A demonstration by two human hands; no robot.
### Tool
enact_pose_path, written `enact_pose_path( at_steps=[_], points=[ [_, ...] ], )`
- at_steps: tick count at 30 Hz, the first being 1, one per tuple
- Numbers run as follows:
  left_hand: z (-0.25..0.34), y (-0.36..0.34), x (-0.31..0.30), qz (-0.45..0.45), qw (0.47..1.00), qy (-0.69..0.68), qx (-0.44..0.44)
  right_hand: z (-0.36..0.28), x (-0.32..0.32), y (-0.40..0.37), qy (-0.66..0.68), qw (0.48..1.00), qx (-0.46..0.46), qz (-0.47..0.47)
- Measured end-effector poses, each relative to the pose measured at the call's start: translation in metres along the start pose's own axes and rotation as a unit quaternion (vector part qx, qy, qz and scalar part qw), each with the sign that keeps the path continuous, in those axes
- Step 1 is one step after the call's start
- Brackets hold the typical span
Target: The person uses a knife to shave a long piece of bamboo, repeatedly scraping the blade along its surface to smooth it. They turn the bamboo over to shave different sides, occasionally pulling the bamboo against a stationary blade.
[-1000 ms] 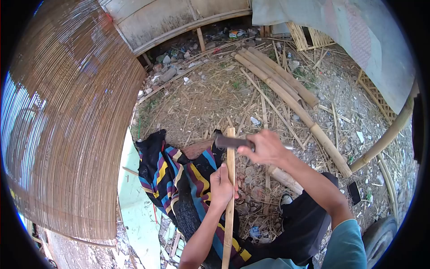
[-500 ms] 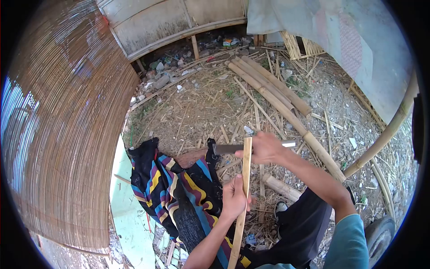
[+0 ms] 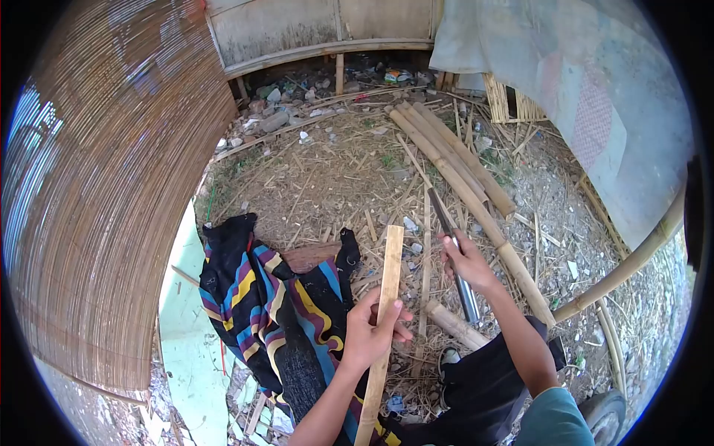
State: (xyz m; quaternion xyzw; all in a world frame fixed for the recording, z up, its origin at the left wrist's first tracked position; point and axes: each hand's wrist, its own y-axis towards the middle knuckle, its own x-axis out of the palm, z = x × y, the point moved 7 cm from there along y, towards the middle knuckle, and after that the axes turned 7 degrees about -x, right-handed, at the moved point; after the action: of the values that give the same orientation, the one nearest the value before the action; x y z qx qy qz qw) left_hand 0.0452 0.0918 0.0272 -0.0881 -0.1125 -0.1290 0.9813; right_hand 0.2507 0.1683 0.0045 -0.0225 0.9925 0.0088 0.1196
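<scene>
My left hand (image 3: 374, 327) is closed around a flat bamboo strip (image 3: 391, 279), which stands nearly upright, its lower end running out of view at the bottom. To the right, my right hand (image 3: 466, 262) grips a long knife (image 3: 440, 210) around its middle. The dark blade points up and away, and a shiny, tube-like metal end reaches below the hand. Knife and strip are apart. Beneath my left forearm lies a striped black, yellow and blue cloth (image 3: 249, 279), partly over a brownish block (image 3: 309, 258).
Several bamboo poles (image 3: 465, 195) lie at the right, with a short bamboo piece (image 3: 455, 325) near my leg. A slatted bamboo screen (image 3: 111, 208) rises at the left, beside a pale green board (image 3: 190, 357). Straw and splinters litter the ground. A tyre (image 3: 602, 416) sits lower right.
The knife has moved from lying across the strip's top to the strip's right, turning from level to steep. My left hand and the strip have shifted slightly left in view.
</scene>
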Motion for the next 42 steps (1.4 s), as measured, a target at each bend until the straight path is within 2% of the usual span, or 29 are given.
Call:
enact_pose_path(
  at_steps=[1, 5, 6, 7, 9, 10, 11, 13, 14, 19, 21, 24, 25, 27, 28, 29, 31, 32, 34, 35, 38, 39, 41, 42],
  points=[
    [-0.002, -0.002, -0.002, 0.007, 0.999, 0.022, -0.027, -0.012, 0.002, -0.003, 0.048, 0.997, -0.052, -0.001],
    [-0.004, -0.003, -0.006, 0.021, 1.000, 0.001, -0.014, -0.049, 0.030, -0.026, 0.048, 0.987, -0.147, -0.033],
    [-0.006, -0.003, -0.007, 0.028, 0.999, -0.022, -0.023, -0.056, 0.035, -0.033, -0.035, 0.985, -0.160, -0.045],
    [-0.008, -0.003, -0.005, 0.032, 0.999, -0.023, -0.024, -0.057, 0.039, -0.036, -0.034, 0.985, -0.159, -0.050],
    [-0.016, -0.004, -0.006, 0.040, 0.982, -0.177, -0.045, -0.081, 0.053, -0.051, -0.272, 0.910, -0.312, -0.038],
    [-0.024, -0.002, -0.009, 0.055, 0.977, -0.196, -0.063, -0.088, 0.057, -0.055, -0.248, 0.929, -0.270, -0.055],
    [-0.023, -0.001, -0.008, 0.057, 0.978, -0.188, -0.062, -0.086, 0.058, -0.055, -0.240, 0.930, -0.272, -0.052],
    [-0.025, 0.002, -0.009, 0.067, 0.973, -0.207, -0.080, -0.077, 0.067, -0.059, -0.307, 0.902, -0.286, -0.106],
    [-0.032, 0.004, -0.012, 0.034, 0.976, -0.202, -0.074, -0.075, 0.067, -0.059, -0.325, 0.898, -0.272, -0.119],
    [-0.031, -0.003, 0.004, -0.020, 0.977, -0.182, -0.106, -0.076, 0.069, -0.070, -0.341, 0.878, -0.324, -0.093],
    [-0.041, -0.008, 0.005, 0.014, 0.980, -0.125, -0.157, -0.076, 0.067, -0.071, -0.343, 0.872, -0.340, -0.080],
    [-0.046, 0.001, -0.001, 0.043, 0.988, -0.055, -0.135, -0.066, 0.066, -0.059, -0.419, 0.832, -0.358, -0.064],
    [-0.045, 0.006, -0.002, 0.059, 0.990, -0.031, -0.120, -0.064, 0.064, -0.056, -0.418, 0.833, -0.357, -0.063],
    [-0.045, 0.009, -0.004, 0.074, 0.987, -0.038, -0.137, -0.065, 0.065, -0.052, -0.456, 0.816, -0.354, -0.038],
    [-0.046, 0.011, -0.003, 0.062, 0.986, -0.060, -0.143, -0.069, 0.065, -0.053, -0.447, 0.800, -0.401, -0.005],
    [-0.046, 0.013, -0.003, 0.052, 0.984, -0.083, -0.149, -0.070, 0.063, -0.047, -0.444, 0.801, -0.401, 0.001],
    [-0.035, 0.003, 0.012, -0.002, 0.973, -0.148, -0.178, -0.061, 0.038, -0.027, -0.429, 0.857, -0.282, 0.038],
    [-0.038, -0.001, 0.017, -0.016, 0.973, -0.137, -0.187, -0.063, 0.026, -0.020, -0.429, 0.857, -0.282, 0.041],
    [-0.041, -0.008, 0.028, -0.055, 0.977, -0.102, -0.181, -0.052, -0.015, -0.009, -0.450, 0.872, -0.158, 0.109],
    [-0.042, -0.009, 0.028, -0.060, 0.977, -0.098, -0.182, -0.049, -0.022, -0.012, -0.450, 0.872, -0.155, 0.114],
    [-0.048, -0.005, 0.019, -0.044, 0.976, -0.124, -0.175, -0.037, -0.043, -0.020, -0.307, 0.934, -0.099, 0.157],
    [-0.048, -0.003, 0.014, -0.038, 0.980, -0.103, -0.168, -0.037, -0.041, -0.022, -0.308, 0.934, -0.098, 0.152],
    [-0.050, 0.000, 0.009, -0.029, 0.982, -0.094, -0.163, -0.033, -0.033, -0.026, -0.184, 0.969, -0.102, 0.131],
    [-0.049, -0.001, 0.010, -0.025, 0.982, -0.094, -0.163, -0.036, -0.028, -0.030, -0.182, 0.970, -0.102, 0.128]
  ],
)
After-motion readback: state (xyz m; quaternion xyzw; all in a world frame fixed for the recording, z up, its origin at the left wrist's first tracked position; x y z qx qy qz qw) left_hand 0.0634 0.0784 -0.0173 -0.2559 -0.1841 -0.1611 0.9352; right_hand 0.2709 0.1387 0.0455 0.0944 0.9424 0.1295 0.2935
